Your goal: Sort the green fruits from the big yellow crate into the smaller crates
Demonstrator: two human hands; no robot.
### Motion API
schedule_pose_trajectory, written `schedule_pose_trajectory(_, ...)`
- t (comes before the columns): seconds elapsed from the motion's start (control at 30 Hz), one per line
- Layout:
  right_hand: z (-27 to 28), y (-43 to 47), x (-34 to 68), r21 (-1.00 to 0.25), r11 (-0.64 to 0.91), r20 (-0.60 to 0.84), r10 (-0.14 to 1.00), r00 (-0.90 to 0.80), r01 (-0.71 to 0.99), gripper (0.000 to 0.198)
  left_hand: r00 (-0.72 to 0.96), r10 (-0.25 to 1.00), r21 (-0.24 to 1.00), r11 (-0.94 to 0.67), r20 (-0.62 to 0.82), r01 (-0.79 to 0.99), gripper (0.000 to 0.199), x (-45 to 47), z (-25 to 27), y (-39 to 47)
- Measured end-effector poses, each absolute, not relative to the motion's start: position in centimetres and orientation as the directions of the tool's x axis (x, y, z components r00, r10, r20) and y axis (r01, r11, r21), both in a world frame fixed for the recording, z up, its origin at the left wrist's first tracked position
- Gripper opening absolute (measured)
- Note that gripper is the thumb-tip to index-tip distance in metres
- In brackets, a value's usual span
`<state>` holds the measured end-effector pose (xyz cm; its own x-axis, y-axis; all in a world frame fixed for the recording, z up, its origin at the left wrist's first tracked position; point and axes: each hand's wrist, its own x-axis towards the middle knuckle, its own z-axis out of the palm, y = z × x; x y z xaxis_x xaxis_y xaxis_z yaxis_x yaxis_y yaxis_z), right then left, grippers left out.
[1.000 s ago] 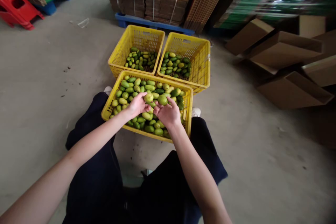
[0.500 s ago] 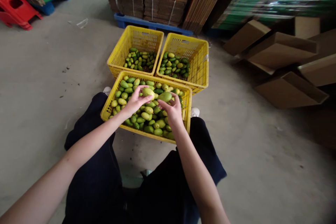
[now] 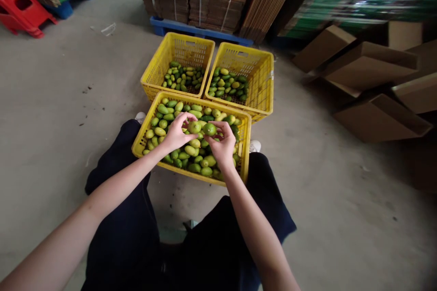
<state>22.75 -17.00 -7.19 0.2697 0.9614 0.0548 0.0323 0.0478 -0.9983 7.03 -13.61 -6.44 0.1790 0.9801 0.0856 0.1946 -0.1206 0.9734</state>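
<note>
- Storeroom, bare concrete floor [image 3: 324,200]. Far side: bundled cardboard [image 3: 164,4] on a blue pallet [image 3: 201,32]. Far left, a red stool [image 3: 34,11]; right, loose cardboard boxes [image 3: 382,118], well apart from you.
- Three yellow crates. Near crate [image 3: 248,145] sits between your legs, a spread of green and yellow-green fruit [image 3: 194,168] across it. Far-left crate [image 3: 157,61] and far-right crate [image 3: 259,77] stand side by side beyond, each with a smaller heap low down.
- Your left hand [image 3: 186,128]: narrowed on a yellow-green fruit [image 3: 194,127], thumb on the near side, fingers on the far side.
- Your right hand [image 3: 217,134]: narrowed on a darker green fruit [image 3: 209,129], thumb near, fingers curled round the right side.
- Both held fruits are above the near crate, just beside each other; can't tell if they touch.
- Handling, my judgement: the skins look smooth, so a light grip with thumb and fingertips should suit. Hard squeezing could bruise.
- Turn each fruit slowly between the fingers so every side comes round to you; one hand at a time is probably steadier.
- Work low over the heap. A slip there likely means a short, soft drop rather than a roll across the concrete.
</note>
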Motion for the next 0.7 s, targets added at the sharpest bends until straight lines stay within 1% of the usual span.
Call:
schedule_pose_trajectory(0.1,-7.14,-17.06,22.78,-0.996,0.062,0.078,0.963,0.256,0.072,0.032,0.175,0.981,0.974,-0.114,0.080,0.197,0.037,7.06,-6.39,-13.59)
schedule_pose_trajectory(0.23,-7.14,-17.07,22.74,-0.996,0.069,0.081,0.964,0.254,0.054,0.032,0.170,0.982,0.972,-0.115,0.080,0.204,0.037,7.06,-6.63,-13.61)
schedule_pose_trajectory(0.43,-7.10,-17.03,22.73,-0.991,0.090,0.114,0.960,0.255,0.104,0.030,0.142,0.987,0.981,-0.095,0.072,0.166,0.037,7.03,-6.69,-13.66)
schedule_pose_trajectory(0.53,-7.10,-17.05,22.73,-0.990,0.115,0.133,0.956,0.263,0.085,0.030,0.135,0.990,0.988,-0.065,0.046,0.140,0.038,7.01,-6.61,-13.62)
schedule_pose_trajectory(0.7,-7.17,-17.07,22.68,-0.993,0.092,0.109,0.958,0.264,0.077,0.030,0.137,0.990,0.990,-0.043,0.024,0.138,0.039,6.99,-6.73,-13.60)
